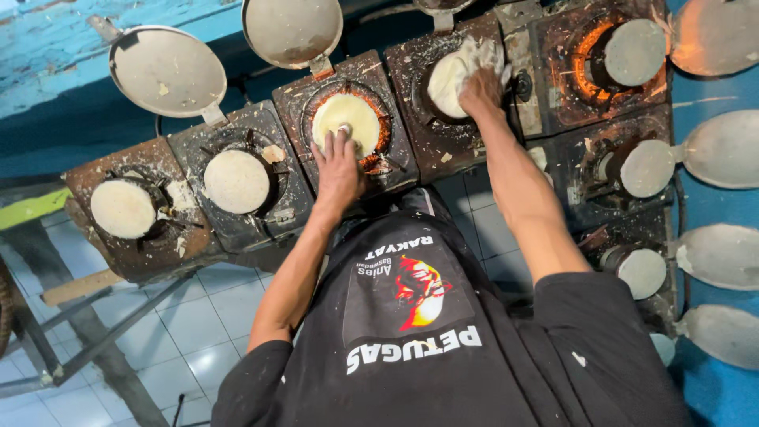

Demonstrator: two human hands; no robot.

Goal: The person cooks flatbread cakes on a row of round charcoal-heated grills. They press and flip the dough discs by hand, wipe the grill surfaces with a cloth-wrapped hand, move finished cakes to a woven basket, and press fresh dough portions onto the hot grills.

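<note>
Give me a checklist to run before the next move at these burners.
1. Left hand on the pale batter round: ok, fingers touch a small white piece at its middle.
2. Right hand gripping the white sheet: ok; whether it is cloth or crepe, cannot tell.
3. Lid behind the batter round open: ok.
4. Far right burner lit: ok, orange glow.

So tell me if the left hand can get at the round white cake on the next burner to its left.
Probably yes: the left hand rests on the yellow batter, the round white cake lies uncovered beside it, and its lid is swung back.
</note>
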